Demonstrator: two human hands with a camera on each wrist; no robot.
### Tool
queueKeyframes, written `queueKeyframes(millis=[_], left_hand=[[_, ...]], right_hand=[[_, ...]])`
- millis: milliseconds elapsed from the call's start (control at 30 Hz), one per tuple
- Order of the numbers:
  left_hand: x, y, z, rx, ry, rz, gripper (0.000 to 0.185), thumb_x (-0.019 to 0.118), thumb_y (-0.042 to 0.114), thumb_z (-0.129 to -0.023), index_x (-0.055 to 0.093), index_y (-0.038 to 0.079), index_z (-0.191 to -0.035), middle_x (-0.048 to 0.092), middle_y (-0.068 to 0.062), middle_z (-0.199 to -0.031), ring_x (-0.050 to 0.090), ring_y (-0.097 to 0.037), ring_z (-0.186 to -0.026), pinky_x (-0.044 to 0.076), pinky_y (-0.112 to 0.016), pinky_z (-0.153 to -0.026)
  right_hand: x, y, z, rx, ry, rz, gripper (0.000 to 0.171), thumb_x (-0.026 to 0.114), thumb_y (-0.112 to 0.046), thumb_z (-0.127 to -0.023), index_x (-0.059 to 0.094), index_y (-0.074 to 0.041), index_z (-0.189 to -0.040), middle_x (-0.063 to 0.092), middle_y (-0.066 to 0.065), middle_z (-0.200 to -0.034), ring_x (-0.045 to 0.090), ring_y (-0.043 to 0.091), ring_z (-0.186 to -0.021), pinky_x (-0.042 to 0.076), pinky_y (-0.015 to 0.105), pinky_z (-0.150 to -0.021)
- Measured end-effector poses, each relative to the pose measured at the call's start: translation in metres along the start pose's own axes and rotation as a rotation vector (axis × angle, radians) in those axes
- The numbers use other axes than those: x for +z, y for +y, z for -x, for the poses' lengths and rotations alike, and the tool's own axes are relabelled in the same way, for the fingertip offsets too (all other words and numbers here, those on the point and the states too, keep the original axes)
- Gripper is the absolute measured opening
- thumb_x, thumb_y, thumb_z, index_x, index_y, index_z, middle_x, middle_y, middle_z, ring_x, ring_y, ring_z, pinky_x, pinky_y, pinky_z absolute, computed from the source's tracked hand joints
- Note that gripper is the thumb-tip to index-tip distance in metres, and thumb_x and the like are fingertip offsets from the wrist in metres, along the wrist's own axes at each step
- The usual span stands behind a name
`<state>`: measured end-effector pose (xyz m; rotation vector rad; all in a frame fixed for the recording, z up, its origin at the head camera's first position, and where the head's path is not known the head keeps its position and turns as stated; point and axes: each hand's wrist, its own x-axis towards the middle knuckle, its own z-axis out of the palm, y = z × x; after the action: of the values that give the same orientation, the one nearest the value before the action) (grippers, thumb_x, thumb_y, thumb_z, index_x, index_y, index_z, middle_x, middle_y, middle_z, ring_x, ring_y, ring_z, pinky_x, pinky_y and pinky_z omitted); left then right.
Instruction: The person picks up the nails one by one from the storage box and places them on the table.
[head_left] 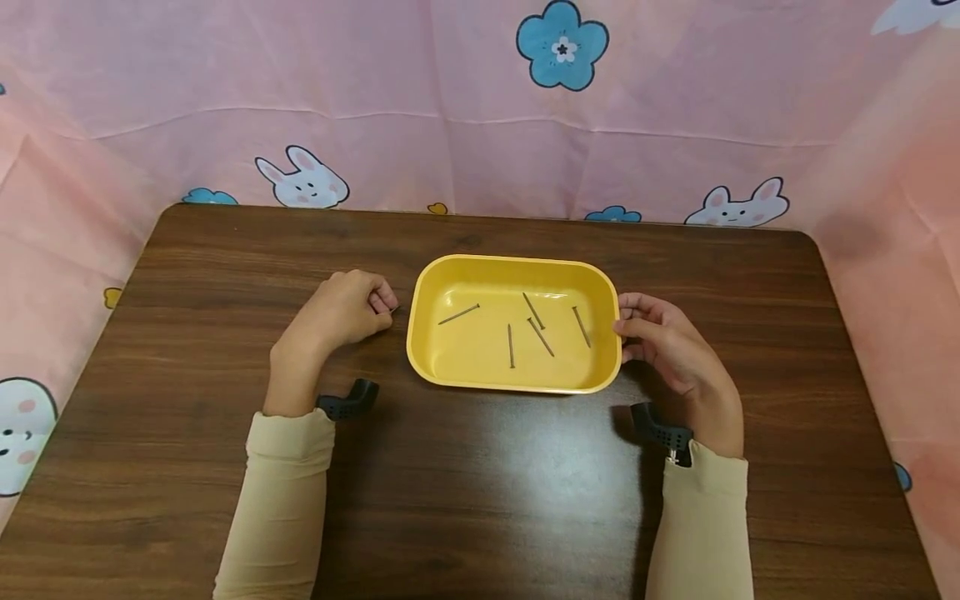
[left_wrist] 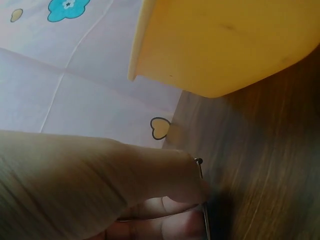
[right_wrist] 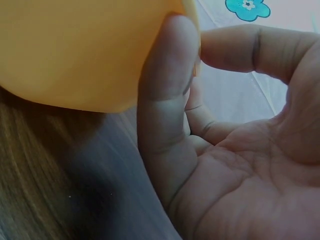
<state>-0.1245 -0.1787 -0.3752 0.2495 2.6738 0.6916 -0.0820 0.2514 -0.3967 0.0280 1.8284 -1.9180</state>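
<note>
A shallow yellow tray (head_left: 465, 367) stands on the table with several dark nails (head_left: 512, 346) scattered over its bottom. To the left of it, my left hand (head_left: 337, 312) pinches a nail (left_wrist: 206, 222) between thumb and fingers, its head poking out past the thumb tip in the left wrist view. A second thin metal line (left_wrist: 150, 219) shows across those fingers; whether it is another nail I cannot tell. At the tray's right end, my right hand (head_left: 675, 346) pinches the rim, thumb on one side and fingers (right_wrist: 167, 90) against the outer wall.
The brown wooden table (head_left: 480, 492) runs back to a pink patterned cloth (head_left: 480, 83), which also hangs at both sides. Black camera mounts (head_left: 348, 400) sit at both wrists, by the beige sleeves (head_left: 281, 508).
</note>
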Motion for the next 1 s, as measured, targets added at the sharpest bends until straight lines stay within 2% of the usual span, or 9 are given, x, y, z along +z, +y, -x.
queueKeyframes(millis=[400, 1000], left_hand=[[0.0003, -0.0002, -0.0028, -0.013, -0.024, -0.001, 0.018, 0.063, 0.002, -0.091, 0.075, 0.005, -0.105, 0.073, -0.012, -0.096, 0.064, -0.024, -0.085, 0.054, -0.038, -0.08], [0.0009, -0.0007, -0.0014, -0.026, -0.022, -0.014, 0.027, 0.056, 0.001, -0.091, 0.077, 0.004, -0.108, 0.074, -0.014, -0.103, 0.061, -0.025, -0.089, 0.05, -0.037, -0.081]], right_hand=[[0.0014, -0.0018, -0.0002, -0.011, 0.009, 0.003, 0.021, 0.057, -0.005, -0.104, 0.054, 0.001, -0.125, 0.067, 0.0, -0.095, 0.068, 0.011, -0.077, 0.065, 0.025, -0.071], [0.0012, 0.0009, -0.0013, -0.001, 0.015, 0.006, 0.023, 0.056, -0.003, -0.104, 0.053, 0.002, -0.126, 0.067, 0.0, -0.094, 0.068, 0.011, -0.078, 0.065, 0.024, -0.073]])
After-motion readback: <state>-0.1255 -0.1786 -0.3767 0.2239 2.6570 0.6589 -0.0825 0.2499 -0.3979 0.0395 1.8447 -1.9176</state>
